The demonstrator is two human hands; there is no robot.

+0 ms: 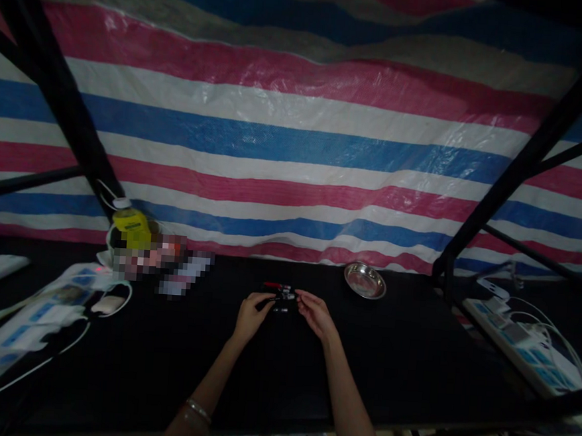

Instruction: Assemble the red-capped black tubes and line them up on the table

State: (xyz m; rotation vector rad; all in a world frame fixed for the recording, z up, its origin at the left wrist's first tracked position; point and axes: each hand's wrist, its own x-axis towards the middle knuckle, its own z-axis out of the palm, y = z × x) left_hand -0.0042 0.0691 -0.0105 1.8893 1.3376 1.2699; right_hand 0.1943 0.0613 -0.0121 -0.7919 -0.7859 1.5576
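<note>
My left hand (251,316) and my right hand (315,313) meet over the middle of a black table (280,376). Both have their fingers curled in a pinch around a small dark object with a silvery part (284,298) held between them. Just behind it lies a small red and black piece (277,287) on the table. The light is dim and the small parts are hard to make out. A bangle sits on my left wrist.
A shiny metal dish (365,280) stands to the right of my hands. White power strips with cables lie at the far left (24,332) and far right (516,340). A yellow bottle (131,228) stands back left. Black frame posts and a striped tarp rise behind.
</note>
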